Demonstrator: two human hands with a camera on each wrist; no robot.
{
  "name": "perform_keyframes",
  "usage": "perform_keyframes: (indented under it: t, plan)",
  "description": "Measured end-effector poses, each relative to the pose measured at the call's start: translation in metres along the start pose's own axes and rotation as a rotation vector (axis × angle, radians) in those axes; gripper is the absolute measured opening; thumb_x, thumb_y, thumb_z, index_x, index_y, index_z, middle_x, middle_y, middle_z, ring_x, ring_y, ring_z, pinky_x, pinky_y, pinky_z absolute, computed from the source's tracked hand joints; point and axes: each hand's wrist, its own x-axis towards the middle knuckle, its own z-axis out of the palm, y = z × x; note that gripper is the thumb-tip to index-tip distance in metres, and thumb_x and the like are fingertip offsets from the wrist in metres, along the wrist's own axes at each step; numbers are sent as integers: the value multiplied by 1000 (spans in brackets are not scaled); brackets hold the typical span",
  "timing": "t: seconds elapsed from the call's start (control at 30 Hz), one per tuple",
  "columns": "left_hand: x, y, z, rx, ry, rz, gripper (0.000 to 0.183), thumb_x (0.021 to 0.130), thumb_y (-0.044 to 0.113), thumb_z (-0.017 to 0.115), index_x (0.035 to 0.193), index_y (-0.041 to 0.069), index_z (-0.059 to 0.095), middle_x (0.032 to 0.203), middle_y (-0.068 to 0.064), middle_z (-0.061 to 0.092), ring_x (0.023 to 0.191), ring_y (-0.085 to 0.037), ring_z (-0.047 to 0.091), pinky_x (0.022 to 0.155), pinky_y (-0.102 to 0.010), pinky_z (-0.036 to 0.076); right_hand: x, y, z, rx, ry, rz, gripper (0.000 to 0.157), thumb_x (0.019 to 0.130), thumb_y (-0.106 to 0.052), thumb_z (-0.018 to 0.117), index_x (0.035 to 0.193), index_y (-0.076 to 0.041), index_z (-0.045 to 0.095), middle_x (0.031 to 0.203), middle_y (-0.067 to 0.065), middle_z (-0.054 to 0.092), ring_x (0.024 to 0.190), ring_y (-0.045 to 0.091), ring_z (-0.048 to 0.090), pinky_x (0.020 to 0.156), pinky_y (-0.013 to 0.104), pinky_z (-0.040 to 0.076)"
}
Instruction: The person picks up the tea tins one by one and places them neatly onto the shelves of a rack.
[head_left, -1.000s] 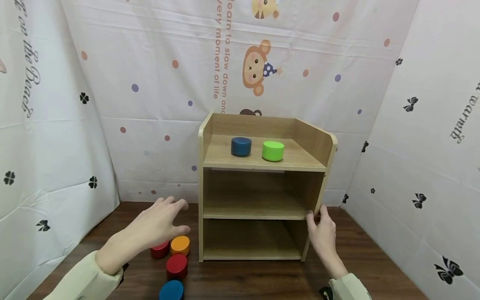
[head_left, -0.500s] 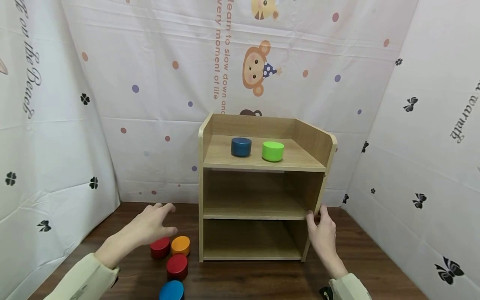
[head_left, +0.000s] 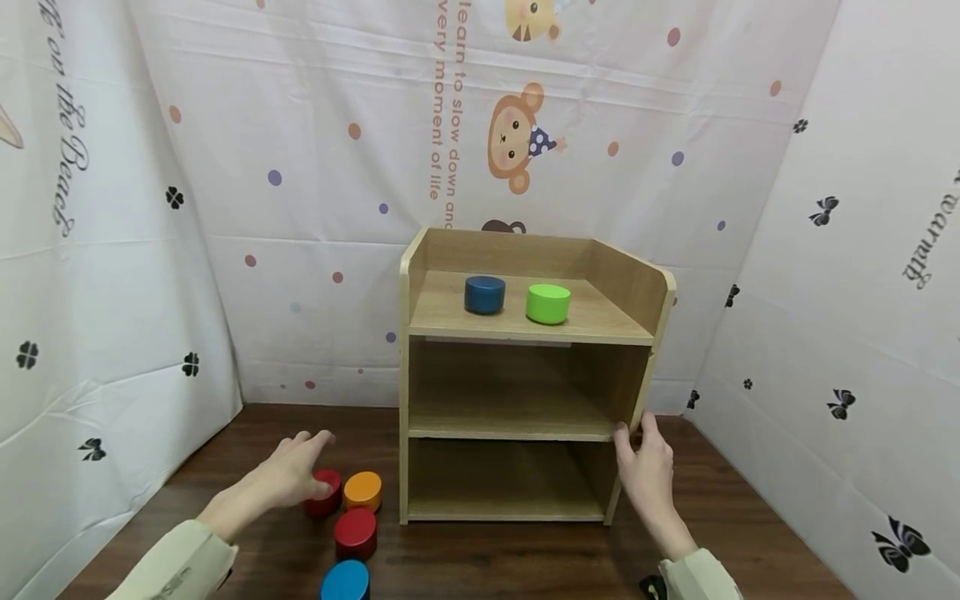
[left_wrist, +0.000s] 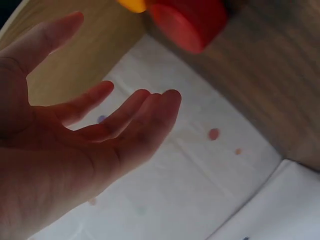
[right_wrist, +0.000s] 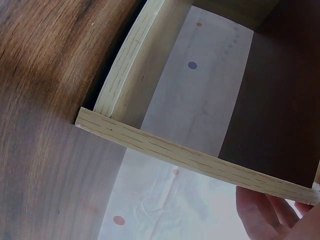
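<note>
My left hand point(head_left: 279, 475) hovers over the table's left side, fingers spread and loosely bent, holding nothing. It overlaps the rear red round block point(head_left: 327, 493) in the head view; the left wrist view shows a gap between fingertips and a red block point(left_wrist: 192, 22). Close by stand an orange round block point(head_left: 363, 490), another red one point(head_left: 356, 533) and a blue one point(head_left: 346, 581). With thumb and fingers on either side of the right panel's front edge, my right hand point(head_left: 647, 468) holds the small wooden shelf point(head_left: 525, 433) at middle-board height.
A dark blue round block point(head_left: 484, 296) and a green one point(head_left: 548, 305) stand on the shelf's top board. White printed cloth point(head_left: 315, 208) hangs behind and on both sides of the dark wooden table point(head_left: 480, 562).
My left hand has moved left and down, away from the shelf and towards the rear red block. The right hand stays on the shelf's side.
</note>
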Motion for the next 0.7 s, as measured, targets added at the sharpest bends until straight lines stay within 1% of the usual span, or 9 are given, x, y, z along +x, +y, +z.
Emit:
perform_keyframes:
  t: [0.17, 0.33, 0.43, 0.53, 0.7]
  plan:
    - [5, -11, 12, -12, -32, -10, 70, 70, 16, 84, 128, 2, 50, 119, -24, 55, 105, -42, 52, 84, -60, 49, 1, 0, -1, 0, -5, 2, 12, 95, -14, 52, 101, -5, 57, 72, 11, 58, 53, 7, 40, 47, 27, 33]
    - [8, -19, 25, -48, -45, -40, 82, 67, 15, 86, 135, 0, 43, 124, -30, 50, 107, -46, 51, 85, -61, 48, 0, -1, -1, -3, -13, 11, 11, 95, -15, 52, 100, -6, 56, 70, 10, 56, 52, 6, 39, 47, 26, 33]
    - [11, -21, 29, -67, -48, -56, 89, 66, 14, 87, 138, -2, 38, 126, -32, 49, 108, -47, 51, 85, -62, 48, -1, -1, -1, -7, -11, 14, 10, 95, -15, 52, 98, -6, 56, 69, 10, 55, 52, 7, 39, 47, 27, 33]
    - [13, -22, 32, -73, -61, -61, 89, 66, 14, 87, 139, -2, 38, 128, -34, 47, 110, -49, 50, 86, -63, 47, -1, -1, -1, -8, -8, 16, 10, 95, -14, 52, 98, -6, 56, 70, 11, 56, 53, 9, 40, 48, 28, 33]
    - [16, -22, 34, -62, -87, -65, 82, 68, 16, 86, 137, 2, 44, 130, -33, 47, 113, -48, 50, 86, -64, 46, 0, -2, -1, -7, -10, 16, 9, 95, -14, 52, 97, -5, 55, 69, 10, 54, 52, 9, 39, 47, 27, 32]
